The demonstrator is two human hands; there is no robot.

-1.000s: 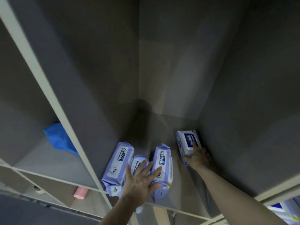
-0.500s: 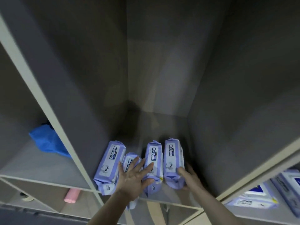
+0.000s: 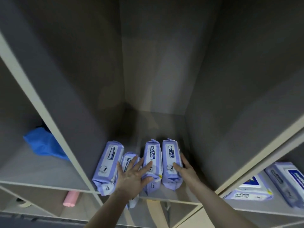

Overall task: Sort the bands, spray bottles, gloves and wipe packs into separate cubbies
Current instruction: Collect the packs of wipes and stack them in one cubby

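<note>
I see left hand [image 3: 131, 176] at lower centre, fingers splayed flat, pressing second wipe pack [image 3: 127, 162] and third pack [image 3: 152, 163]. Right hand [image 3: 185, 170] grasps rightmost pack [image 3: 171, 160], thumb on face, fingers behind. Four packs upright in centre cubby [image 3: 164, 125].

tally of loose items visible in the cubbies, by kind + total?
Purple wipe packs in the middle cubby: 4, first, second, third, fourth
Wipe packs in the right cubby: 2, flat pack, angled pack
Blue glove bundle: 1
Pink roll: 1
Tape roll: 1
Total: 9
</note>
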